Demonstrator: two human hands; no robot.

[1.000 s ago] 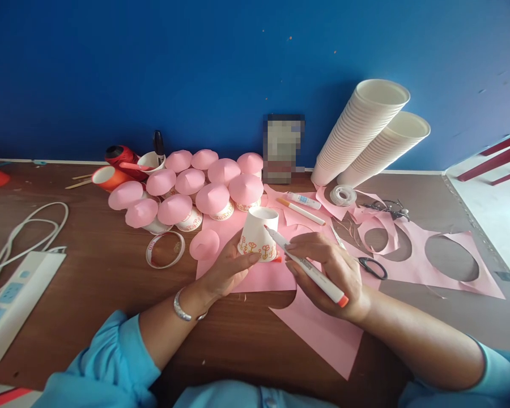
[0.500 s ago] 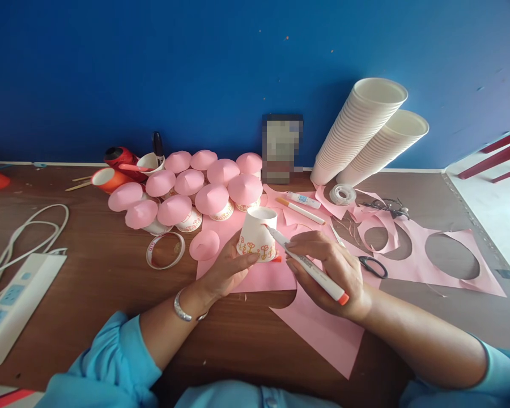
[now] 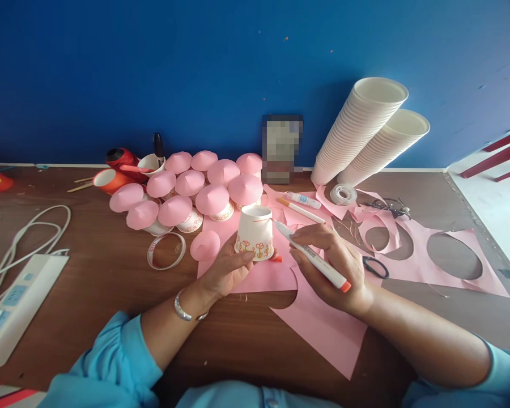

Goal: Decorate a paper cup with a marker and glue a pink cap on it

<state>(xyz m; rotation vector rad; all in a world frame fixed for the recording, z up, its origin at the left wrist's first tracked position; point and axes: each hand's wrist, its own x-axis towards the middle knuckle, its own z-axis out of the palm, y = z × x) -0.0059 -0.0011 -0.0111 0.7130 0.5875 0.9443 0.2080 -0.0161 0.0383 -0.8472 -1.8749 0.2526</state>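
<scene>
The left hand (image 3: 227,272) curls its fingers around an upturned white paper cup (image 3: 255,229) and holds it mouth-down over a pink paper sheet (image 3: 323,328) on the tabletop (image 3: 110,283). I cannot tell whether the cup's rim rests on the sheet. The right hand (image 3: 335,266) is closed in a writing grip on a white marker (image 3: 314,259), whose tip meets the cup's right wall near its upturned base.

Judging by the cup, the drawing is partly done. Orange flowers line the band at its rim on the side facing the camera, while the wall above them is blank and the far side is hidden. It has no pink top. Behind and to the left of the cup stand about ten pink-capped cups (image 3: 212,198), and a loose pink cone (image 3: 204,245) lies just to its left. Two leaning stacks of plain cups (image 3: 361,124) stand well behind it to the right.

The print on the marker's barrel and the red lettering on a clear ring (image 3: 166,250) left of the cup are too small to read.
</scene>
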